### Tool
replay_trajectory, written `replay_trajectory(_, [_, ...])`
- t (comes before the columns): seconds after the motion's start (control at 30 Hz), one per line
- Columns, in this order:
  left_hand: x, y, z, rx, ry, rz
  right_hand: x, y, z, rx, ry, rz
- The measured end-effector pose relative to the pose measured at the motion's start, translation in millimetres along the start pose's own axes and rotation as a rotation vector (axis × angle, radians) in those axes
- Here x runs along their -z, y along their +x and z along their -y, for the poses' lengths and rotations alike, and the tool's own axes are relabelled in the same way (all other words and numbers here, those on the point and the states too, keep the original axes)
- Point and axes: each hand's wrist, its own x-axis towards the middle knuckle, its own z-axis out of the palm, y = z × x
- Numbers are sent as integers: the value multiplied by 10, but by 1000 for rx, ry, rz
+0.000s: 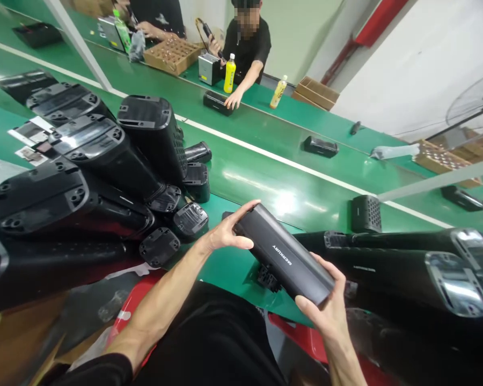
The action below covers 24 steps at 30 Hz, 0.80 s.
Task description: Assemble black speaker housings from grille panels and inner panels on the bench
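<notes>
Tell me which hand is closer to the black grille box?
Right hand: below and left of the black grille box. Left hand: farther left.

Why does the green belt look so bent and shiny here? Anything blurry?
In the head view, the wide lens bends the green belt, with white glare on it. The black speaker is sharp, its lettering readable; the bottom edge looks dim and soft.
</notes>
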Motion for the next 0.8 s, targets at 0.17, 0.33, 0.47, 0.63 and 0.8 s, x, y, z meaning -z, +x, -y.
replay_trajectory(0.17, [-50,7,-26,26,-5,-53,-39,18,-54,22,-4,5])
replay_trajectory(0.33, [-101,35,-16,57,-64,-110,-46,5,-106,26,-23,-58])
replay_trajectory(0.47, [-127,80,78,75,-127,-181,-53,34,-162,-3,-19,-81])
replay_trajectory(0.63, [-485,87,240,119,-324,-494,-298,35,34,55,-186,-226])
replay_trajectory(0.8, [-788,4,453,243,-767,-521,-481,-114,246,275,-315,11])
